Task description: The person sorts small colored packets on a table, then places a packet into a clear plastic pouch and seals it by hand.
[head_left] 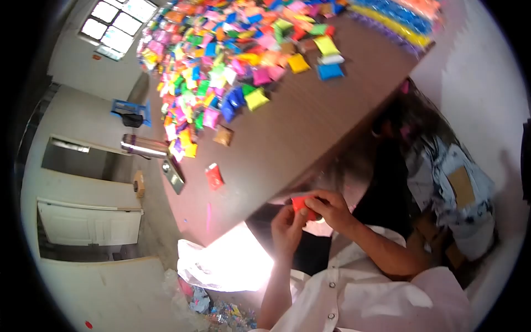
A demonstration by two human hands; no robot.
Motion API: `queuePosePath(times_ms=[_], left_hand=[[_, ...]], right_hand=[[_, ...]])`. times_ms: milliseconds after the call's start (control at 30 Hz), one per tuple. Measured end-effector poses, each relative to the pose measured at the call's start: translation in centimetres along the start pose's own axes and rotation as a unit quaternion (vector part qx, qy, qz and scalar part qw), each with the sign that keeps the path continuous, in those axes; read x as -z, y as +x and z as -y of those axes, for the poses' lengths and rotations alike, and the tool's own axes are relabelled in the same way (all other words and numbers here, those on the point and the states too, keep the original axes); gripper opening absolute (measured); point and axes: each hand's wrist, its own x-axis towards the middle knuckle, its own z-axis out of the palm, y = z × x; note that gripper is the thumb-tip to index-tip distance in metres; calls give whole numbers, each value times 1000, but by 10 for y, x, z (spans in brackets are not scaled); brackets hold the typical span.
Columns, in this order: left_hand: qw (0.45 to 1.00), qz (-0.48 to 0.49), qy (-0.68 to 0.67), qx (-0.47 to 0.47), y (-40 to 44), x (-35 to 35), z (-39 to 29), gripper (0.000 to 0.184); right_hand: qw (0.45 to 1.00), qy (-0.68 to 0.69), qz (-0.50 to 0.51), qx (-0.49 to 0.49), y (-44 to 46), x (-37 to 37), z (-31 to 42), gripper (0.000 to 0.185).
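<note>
Just off the near edge of the brown table, a small red packet is held between my two hands. My left hand pinches its lower left side with thumb and fingers. From the other side, my right hand grips it, thumb pressed on its face. The fingers cover part of the packet, so its full outline is hidden. Another red packet lies alone on the table, left of my hands. Beyond it spreads a large heap of small, colourful pillow-shaped packets.
A steel flask and a dark phone-like object are at the table's left edge. Long blue, yellow and purple bundles lie at the far right corner. A bright white bag sits below the table's left end, above scattered wrappers.
</note>
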Motion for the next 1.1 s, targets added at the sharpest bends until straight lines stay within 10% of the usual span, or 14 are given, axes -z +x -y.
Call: queuePosePath(times_ms=[1100], left_hand=[[999, 14, -21, 42, -4, 4, 19, 26]], right_hand=[[999, 34, 39, -14, 7, 2, -19, 22]])
